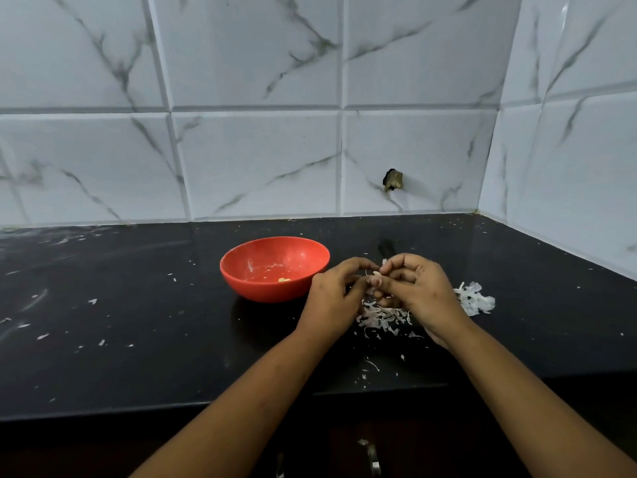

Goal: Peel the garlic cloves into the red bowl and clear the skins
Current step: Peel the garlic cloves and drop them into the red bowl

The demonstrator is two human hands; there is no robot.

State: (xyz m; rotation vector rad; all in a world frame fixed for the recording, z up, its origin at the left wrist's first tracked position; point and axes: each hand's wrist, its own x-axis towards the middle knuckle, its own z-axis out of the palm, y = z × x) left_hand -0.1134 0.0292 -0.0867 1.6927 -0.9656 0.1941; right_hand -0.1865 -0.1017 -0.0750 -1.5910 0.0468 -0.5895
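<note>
Left hand (pixel 332 294): fingers curled, tips pinching the clove (pixel 376 274) from its left.
Right hand (pixel 421 292): curled likewise, pinching the same clove from its right.
Clove: caught between both sets of fingertips (mostly hidden by them), raised off the counter (pixel 138 322).
Bowl (pixel 262 292): just left of the grip, holding a yellowish peeled piece (pixel 283 279).
Skins (pixel 382 317): heaped directly below the grip, more lying to its right.
</note>
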